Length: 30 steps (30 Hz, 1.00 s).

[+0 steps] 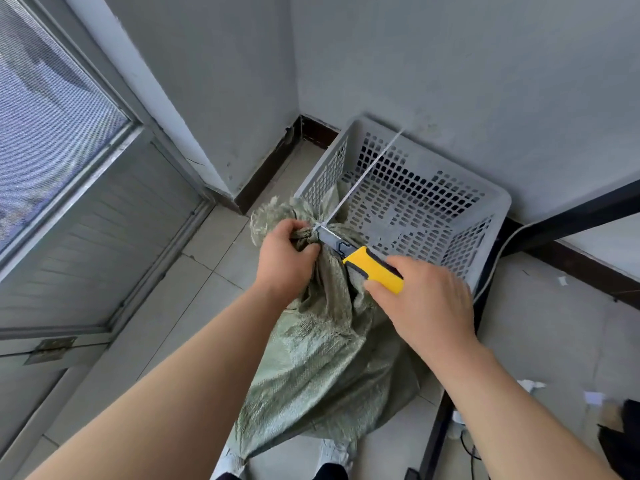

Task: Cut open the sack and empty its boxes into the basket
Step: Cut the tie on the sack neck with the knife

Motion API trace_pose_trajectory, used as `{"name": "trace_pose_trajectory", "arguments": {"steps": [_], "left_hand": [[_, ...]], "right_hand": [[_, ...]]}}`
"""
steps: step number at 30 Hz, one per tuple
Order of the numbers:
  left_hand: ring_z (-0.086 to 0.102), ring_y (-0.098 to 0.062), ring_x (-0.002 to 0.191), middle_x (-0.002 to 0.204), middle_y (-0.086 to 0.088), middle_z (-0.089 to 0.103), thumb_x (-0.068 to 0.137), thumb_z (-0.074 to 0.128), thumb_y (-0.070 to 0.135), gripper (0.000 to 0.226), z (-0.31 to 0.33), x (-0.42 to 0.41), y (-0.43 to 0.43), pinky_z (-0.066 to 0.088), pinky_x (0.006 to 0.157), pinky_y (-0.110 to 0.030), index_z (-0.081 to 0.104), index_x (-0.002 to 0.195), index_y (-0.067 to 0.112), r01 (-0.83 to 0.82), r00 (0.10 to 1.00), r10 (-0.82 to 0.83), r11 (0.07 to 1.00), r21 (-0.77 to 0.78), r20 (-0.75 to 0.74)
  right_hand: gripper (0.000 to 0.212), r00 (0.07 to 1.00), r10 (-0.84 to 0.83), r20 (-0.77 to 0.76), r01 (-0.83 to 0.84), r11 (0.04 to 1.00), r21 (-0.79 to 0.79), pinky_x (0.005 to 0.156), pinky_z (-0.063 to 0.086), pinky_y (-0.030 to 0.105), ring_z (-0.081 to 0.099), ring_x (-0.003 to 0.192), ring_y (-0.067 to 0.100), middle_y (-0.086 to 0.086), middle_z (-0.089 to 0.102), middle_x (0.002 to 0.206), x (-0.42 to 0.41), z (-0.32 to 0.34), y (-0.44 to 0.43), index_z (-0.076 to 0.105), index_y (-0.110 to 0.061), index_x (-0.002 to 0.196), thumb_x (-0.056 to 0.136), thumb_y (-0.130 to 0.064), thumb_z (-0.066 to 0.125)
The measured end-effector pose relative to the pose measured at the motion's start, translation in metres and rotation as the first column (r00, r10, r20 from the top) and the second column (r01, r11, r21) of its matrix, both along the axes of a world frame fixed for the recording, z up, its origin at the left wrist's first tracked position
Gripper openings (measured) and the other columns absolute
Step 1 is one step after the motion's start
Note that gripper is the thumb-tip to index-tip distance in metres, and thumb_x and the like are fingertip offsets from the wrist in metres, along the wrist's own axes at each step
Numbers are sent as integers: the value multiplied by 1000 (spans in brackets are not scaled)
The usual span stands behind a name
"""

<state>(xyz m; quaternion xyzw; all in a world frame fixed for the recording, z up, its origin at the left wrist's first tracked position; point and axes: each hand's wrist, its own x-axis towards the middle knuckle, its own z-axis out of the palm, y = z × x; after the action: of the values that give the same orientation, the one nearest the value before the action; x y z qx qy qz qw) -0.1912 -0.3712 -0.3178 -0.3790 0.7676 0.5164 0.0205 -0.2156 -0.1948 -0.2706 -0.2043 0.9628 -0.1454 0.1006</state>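
A green woven sack (325, 358) stands on the tiled floor, its neck bunched and bound with a white cable tie (360, 174) whose long tail sticks up over the basket. My left hand (285, 258) grips the bunched neck just below the tie. My right hand (427, 303) holds a yellow-handled utility knife (372, 266), its blade tip touching the tie at the neck. A grey perforated plastic basket (495, 216) sits behind the sack in the corner. No boxes are visible; the sack hides its contents.
A door with a mesh window (69, 188) stands at the left. Grey walls meet behind the basket. A dark metal frame leg (436, 434) and a white cable (498, 254) run at the right, with paper scraps and dark items (620, 434) on the floor. My shoes (332, 452) are below the sack.
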Motion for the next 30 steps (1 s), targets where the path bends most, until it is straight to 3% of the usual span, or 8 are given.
{"name": "trace_pose_trajectory", "arguments": {"steps": [3, 7, 9, 12, 14, 20, 25, 30], "left_hand": [[52, -8, 60, 86, -2, 60, 86, 64, 5, 14, 1, -5, -1, 44, 50, -18, 57, 95, 12, 9, 1000, -10, 993, -119, -12], [51, -9, 54, 77, 0, 58, 84, 64, 4, 12, 0, -7, 5, 40, 39, -13, 56, 90, 10, -48, 999, 46, 996, -71, -20], [55, -12, 54, 74, -1, 60, 84, 67, 6, 12, 1, -5, 9, 47, 43, -14, 57, 89, 10, -116, 993, 118, 990, 82, -13], [67, -27, 67, 84, -13, 68, 86, 68, 10, 14, 1, -2, 11, 61, 68, -42, 57, 84, 17, -260, 965, 257, 900, 350, 55], [69, -32, 75, 90, -18, 70, 88, 65, 11, 10, -1, 1, 12, 59, 74, -56, 58, 87, 18, -278, 960, 272, 877, 392, 73], [70, -35, 91, 101, -13, 71, 96, 52, 17, 19, 4, 0, 8, 56, 83, -53, 58, 113, 22, -27, 999, 35, 951, 307, -21], [67, -33, 89, 109, -23, 68, 98, 51, 18, 8, 7, 2, 1, 52, 89, -59, 58, 99, 23, 51, 999, -42, 907, 419, -30], [66, -27, 81, 93, -10, 68, 97, 55, 20, 5, 7, 3, -1, 54, 86, -57, 56, 97, 24, 54, 997, -25, 899, 434, -71]], "right_hand": [[39, 976, 51, -213, -36, 997, 74, 52, 32, 27, 67, 61, 26, 1, 73, 78, 7, -5, 1, 72, -15, 98, 70, -40, 81], [38, 974, -1, -228, 8, 1000, 27, 50, 34, 26, 67, 55, 27, 3, 74, 74, 10, -11, 1, 74, -12, 94, 65, -34, 86], [33, 986, -66, -151, 62, 998, -28, 56, 33, 29, 67, 64, 30, 4, 73, 77, 8, -10, 1, 73, -16, 98, 74, -39, 78], [27, 983, -137, 119, 150, 982, -113, 54, 37, 31, 58, 61, 22, 0, 63, 61, 3, -12, 0, 68, -23, 80, 82, -50, 66], [33, 964, -150, 221, 189, 968, -167, 51, 37, 33, 54, 56, 22, 2, 57, 55, 0, -15, -2, 64, -20, 72, 80, -52, 66], [29, 937, -195, 291, 268, 935, -234, 57, 50, 38, 60, 61, 19, -1, 67, 65, 3, -14, -3, 70, -24, 80, 78, -52, 68], [27, 894, -207, 397, 322, 913, -250, 66, 54, 42, 67, 66, 17, -5, 70, 72, -1, -11, 2, 69, -29, 83, 74, -55, 67], [37, 849, -176, 498, 378, 861, -341, 68, 58, 49, 68, 70, 17, -9, 72, 74, -5, -11, 6, 67, -39, 88, 60, -65, 64]]}}
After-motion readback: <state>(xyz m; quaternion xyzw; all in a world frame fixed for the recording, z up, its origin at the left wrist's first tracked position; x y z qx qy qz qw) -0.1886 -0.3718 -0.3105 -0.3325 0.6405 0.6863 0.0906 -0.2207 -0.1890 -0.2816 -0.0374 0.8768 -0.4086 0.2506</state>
